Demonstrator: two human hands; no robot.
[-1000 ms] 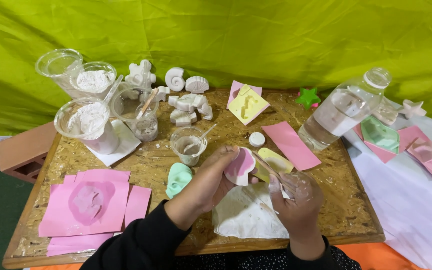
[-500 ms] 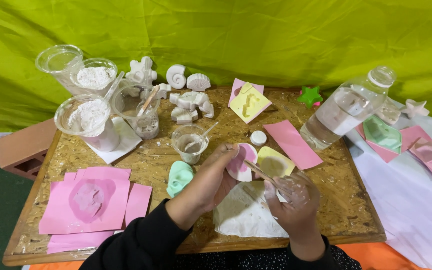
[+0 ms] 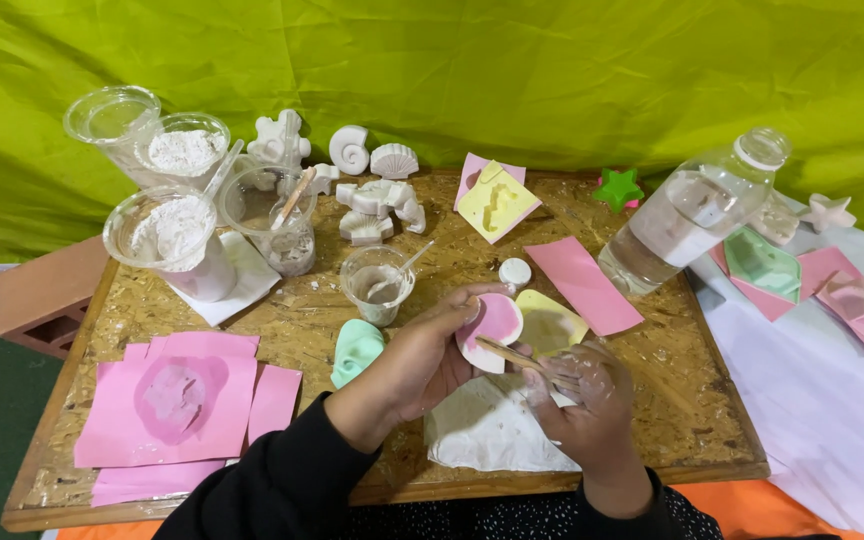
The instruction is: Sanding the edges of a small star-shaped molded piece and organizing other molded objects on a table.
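Pink sheets lie on the wooden counter far to the left of the hands, with tubs of white powder beyond them. A mint-green mould sits just left of the left hand, and a small plastic cup with a stirrer stands just beyond it. The left hand grasps a round pink mould, tilted above a white cloth. The plaster-smeared right hand is clenched on a wooden stick, its tip touching the pink mould's rim. A yellow mould rests just beyond the right hand. A clear water bottle lies tilted farther right.
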